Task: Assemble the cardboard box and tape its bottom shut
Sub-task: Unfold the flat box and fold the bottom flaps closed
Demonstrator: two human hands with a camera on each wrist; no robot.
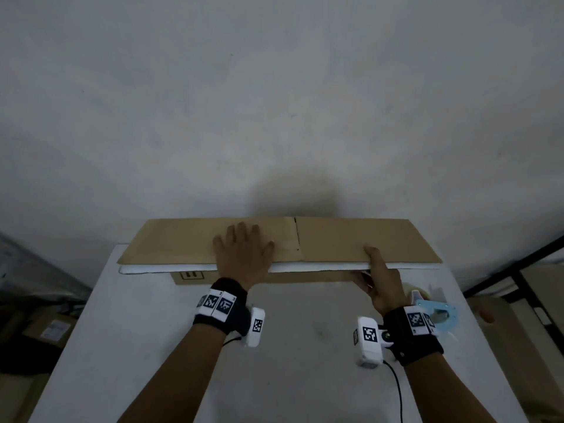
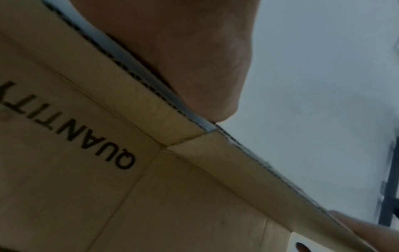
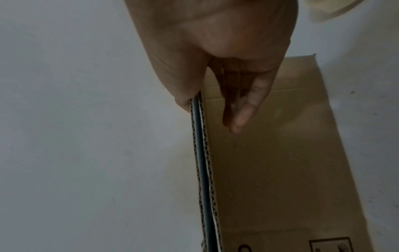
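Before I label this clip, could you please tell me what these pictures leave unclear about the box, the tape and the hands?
- Flattened cardboard box: head view, its lower part is hidden under its own raised panel.
- Left hand: left wrist view shows only the palm's heel; fingers out of frame.
- Right hand: head view, fingers hidden below the panel.
- Tape dispenser: head view, partly behind the right wrist, dim.
- Box print: cut off by frame edges in both wrist views.

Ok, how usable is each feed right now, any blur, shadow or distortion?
Head view: dim, wide-angle bowing at the edges, a soft dark shadow on the wall behind the cardboard box. Left wrist view: smeared but "QUANTITY" on the box is readable. Right wrist view: dark and soft, the right hand fills the top.
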